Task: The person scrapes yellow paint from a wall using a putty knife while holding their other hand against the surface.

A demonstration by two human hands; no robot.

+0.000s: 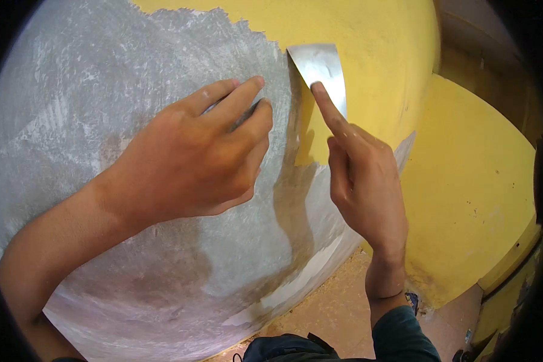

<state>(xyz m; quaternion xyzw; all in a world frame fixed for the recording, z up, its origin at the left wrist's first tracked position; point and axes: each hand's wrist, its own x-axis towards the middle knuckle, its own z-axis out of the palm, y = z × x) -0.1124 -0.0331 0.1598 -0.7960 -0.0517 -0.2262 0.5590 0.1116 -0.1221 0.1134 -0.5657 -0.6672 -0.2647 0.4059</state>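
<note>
A wide metal scraper blade (327, 69) lies against the wall where yellow paint (380, 66) meets a grey scraped area (133, 54). My right hand (371, 181) is wrapped round the scraper, its index finger stretched along the blade; the handle is hidden in the palm. To the left, my left hand (193, 151) is over the grey area, its fingers bent and close together. Something dark shows between those fingers, too hidden to make out. The paint edge is ragged along the top, and a yellow patch remains under the blade.
A lower yellow wall section (464, 193) stands at the right, with a brown surface above it. Below, the brown floor (326, 308) has small flakes scattered on it. Dark clothing (289, 348) shows at the bottom edge.
</note>
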